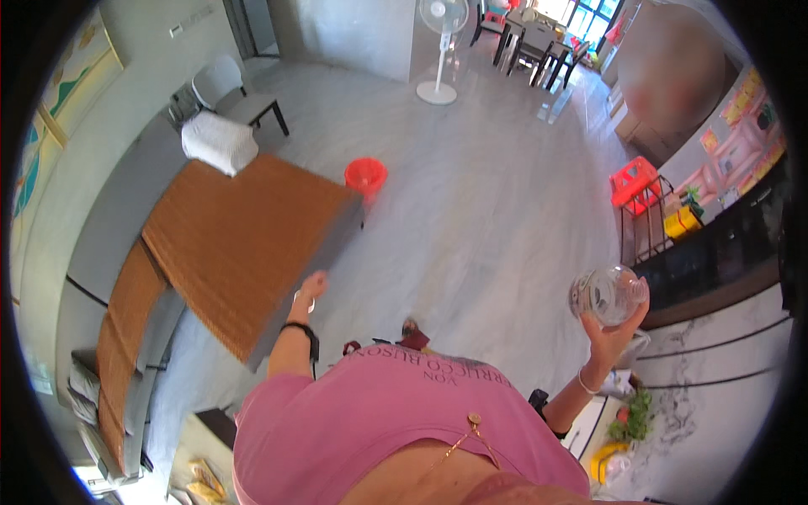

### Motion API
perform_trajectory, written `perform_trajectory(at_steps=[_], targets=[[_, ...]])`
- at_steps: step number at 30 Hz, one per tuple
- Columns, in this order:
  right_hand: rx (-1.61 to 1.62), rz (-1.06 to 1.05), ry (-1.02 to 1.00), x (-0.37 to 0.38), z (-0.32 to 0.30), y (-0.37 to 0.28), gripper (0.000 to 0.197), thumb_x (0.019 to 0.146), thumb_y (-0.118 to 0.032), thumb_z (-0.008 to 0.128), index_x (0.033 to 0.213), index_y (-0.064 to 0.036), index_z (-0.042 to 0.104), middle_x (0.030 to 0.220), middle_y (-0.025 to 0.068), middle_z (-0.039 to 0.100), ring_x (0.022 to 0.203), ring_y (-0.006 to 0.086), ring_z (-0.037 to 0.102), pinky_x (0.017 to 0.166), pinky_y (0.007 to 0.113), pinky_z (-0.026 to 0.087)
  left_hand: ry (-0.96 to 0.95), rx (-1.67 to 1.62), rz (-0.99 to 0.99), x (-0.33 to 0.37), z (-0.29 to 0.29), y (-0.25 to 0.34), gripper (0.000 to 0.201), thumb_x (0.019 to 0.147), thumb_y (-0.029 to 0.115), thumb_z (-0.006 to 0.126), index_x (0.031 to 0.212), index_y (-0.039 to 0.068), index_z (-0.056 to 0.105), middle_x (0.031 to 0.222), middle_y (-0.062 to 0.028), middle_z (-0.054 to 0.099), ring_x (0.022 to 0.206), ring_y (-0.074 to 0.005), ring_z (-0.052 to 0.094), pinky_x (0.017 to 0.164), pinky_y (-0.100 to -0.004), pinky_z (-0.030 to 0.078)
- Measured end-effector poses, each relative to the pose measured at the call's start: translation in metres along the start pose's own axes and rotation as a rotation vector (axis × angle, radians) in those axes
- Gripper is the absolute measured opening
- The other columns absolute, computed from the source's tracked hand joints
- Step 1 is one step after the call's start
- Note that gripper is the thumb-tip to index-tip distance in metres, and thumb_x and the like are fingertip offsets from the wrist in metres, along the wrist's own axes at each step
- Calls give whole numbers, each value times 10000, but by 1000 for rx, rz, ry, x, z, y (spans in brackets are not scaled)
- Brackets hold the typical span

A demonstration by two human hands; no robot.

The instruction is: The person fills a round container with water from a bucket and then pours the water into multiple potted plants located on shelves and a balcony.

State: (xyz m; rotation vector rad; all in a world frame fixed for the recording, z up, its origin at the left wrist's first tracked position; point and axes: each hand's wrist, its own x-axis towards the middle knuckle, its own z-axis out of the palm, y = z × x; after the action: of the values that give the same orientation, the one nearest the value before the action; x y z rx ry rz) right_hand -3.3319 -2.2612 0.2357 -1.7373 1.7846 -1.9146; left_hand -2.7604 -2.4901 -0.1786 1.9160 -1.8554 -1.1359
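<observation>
My right hand [608,335] is raised at the right and wrapped round a clear glass jar [603,295]. The jar lies tilted on its side in my grip, its narrower neck toward the right. I see no contents in it. Held out at the left, my left hand [314,284] hangs in the air beside the edge of the brown-matted sofa. Its fingers are loosely curled, and nothing shows in them. The hand looks small here, so its fingertips are hard to make out.
A grey sofa with a brown woven mat [244,236] fills the left. Ahead stand a red bin [366,175] and a white fan [438,91]. At the right are a red plastic stool [635,182], a wire rack and a black cabinet [715,257]. A potted plant [633,416] sits lower right.
</observation>
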Motion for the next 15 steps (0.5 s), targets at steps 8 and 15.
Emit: perform_trajectory(at_steps=[8, 15], targets=[[170, 88, -61, 176, 132, 110, 1000, 538, -169, 804, 1366, -59, 254, 1291, 102, 403, 1201, 230, 400, 1021, 376, 328, -7, 49, -381, -33, 41, -88, 293, 853, 235, 464, 972, 54, 662, 1066, -200, 603, 1033, -326, 566, 847, -421, 459], [22, -8, -95, 323, 273, 214, 1015, 505, -276, 810, 1352, -54, 297, 1296, 117, 391, 1213, 251, 390, 1023, 398, 329, -147, 442, -458, 7, 59, -19, 271, 832, 192, 470, 948, 50, 669, 1040, -182, 619, 981, -337, 588, 808, -437, 474]])
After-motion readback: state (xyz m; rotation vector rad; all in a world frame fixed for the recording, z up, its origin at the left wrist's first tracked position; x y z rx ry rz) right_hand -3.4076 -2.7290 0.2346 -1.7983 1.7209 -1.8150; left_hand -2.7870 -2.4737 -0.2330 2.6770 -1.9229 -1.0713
